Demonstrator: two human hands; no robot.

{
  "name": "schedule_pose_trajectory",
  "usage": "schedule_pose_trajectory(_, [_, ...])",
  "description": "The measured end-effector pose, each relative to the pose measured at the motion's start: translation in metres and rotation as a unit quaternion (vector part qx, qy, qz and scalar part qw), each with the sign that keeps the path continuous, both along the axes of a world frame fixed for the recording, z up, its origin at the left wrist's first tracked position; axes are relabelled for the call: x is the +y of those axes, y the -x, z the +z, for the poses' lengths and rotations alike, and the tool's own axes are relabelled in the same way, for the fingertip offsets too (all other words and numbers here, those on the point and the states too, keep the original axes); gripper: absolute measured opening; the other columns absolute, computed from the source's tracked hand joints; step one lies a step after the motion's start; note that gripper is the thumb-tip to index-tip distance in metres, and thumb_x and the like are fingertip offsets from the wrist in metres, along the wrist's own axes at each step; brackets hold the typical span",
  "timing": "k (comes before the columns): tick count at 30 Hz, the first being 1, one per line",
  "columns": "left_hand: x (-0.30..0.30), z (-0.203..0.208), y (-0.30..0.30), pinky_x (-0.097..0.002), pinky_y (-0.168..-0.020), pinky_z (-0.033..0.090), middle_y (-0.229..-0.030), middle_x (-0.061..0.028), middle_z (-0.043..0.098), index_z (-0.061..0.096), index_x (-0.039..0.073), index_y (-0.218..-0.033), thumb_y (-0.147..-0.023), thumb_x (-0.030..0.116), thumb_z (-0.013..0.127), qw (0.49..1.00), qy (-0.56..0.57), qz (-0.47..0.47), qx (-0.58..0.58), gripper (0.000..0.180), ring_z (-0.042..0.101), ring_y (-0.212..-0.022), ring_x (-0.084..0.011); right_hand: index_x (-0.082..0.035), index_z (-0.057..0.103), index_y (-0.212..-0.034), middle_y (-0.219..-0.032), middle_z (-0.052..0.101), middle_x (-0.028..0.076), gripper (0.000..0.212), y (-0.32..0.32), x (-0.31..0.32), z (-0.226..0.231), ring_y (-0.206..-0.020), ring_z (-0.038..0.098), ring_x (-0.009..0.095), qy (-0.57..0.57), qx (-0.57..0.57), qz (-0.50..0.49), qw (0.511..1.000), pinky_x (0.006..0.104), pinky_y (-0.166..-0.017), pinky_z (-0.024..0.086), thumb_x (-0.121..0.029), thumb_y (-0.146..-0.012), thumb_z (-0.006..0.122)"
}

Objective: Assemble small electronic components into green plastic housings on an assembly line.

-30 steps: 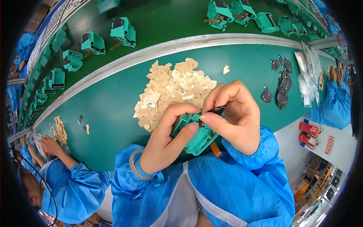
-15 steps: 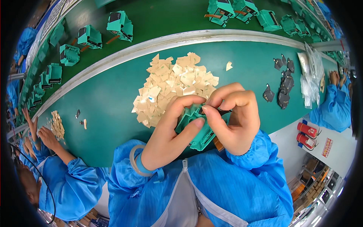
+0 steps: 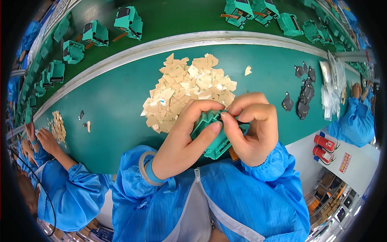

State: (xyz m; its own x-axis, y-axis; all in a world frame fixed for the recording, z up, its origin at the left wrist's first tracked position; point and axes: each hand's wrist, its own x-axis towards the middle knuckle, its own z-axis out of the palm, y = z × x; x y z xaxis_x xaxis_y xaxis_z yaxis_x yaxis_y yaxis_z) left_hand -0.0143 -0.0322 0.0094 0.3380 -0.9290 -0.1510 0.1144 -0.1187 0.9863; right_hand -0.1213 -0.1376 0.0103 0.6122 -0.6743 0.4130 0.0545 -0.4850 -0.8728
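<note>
My left hand (image 3: 186, 139) grips a green plastic housing (image 3: 220, 147) in front of my chest, thumb on its near face and fingers curled over its far side. Pinched against the top edge of that housing, a thin dark piece (image 3: 243, 122) shows partly under the fingers of my right hand (image 3: 253, 131). Its shape is mostly covered. Both sets of fingertips almost meet at the housing's upper edge. Just beyond my hands lies a heap of beige paper-like scraps (image 3: 189, 86).
Flat black parts (image 3: 306, 94) and clear plastic bags (image 3: 331, 90) lie to the right. Past a pale rail (image 3: 193, 39), more green housings (image 3: 128, 23) stand on a green surface. Co-workers in blue sit on both sides. A small scrap pile (image 3: 58, 127) is at left.
The housing is tilted slightly differently and the dark piece is more covered by my fingers. My hands keep their grip. The view has shifted a little.
</note>
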Motion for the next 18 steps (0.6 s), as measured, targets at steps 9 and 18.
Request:
schedule_pose_trajectory(9, [-0.0028,-0.0029,0.0007,-0.0281,-0.084,0.039,-0.100,-0.0093,0.049,0.049,0.002,-0.110,-0.087,0.007,0.052,1.000,0.007,0.008,-0.001,0.023,0.049,-0.096,-0.0180,-0.007,0.047,-0.079,-0.074,0.057,0.008,0.032,-0.0002,-0.0017,-0.0019,-0.063,0.054,0.021,0.001,0.008,0.001,1.000,0.0297,-0.057,0.041,0.009,-0.063,0.071])
schedule_pose_trajectory(18, [-0.0035,-0.0054,-0.0029,-0.0278,-0.083,0.039,-0.099,-0.0092,0.050,0.050,0.002,-0.107,-0.085,0.004,0.053,1.000,0.020,0.007,-0.018,0.022,0.050,-0.094,-0.0176,-0.004,0.045,-0.080,-0.080,0.055,0.010,0.026,-0.0003,-0.0076,0.0025,-0.069,0.053,0.017,-0.110,0.018,0.054,0.992,0.0275,-0.063,0.043,0.009,-0.070,0.065])
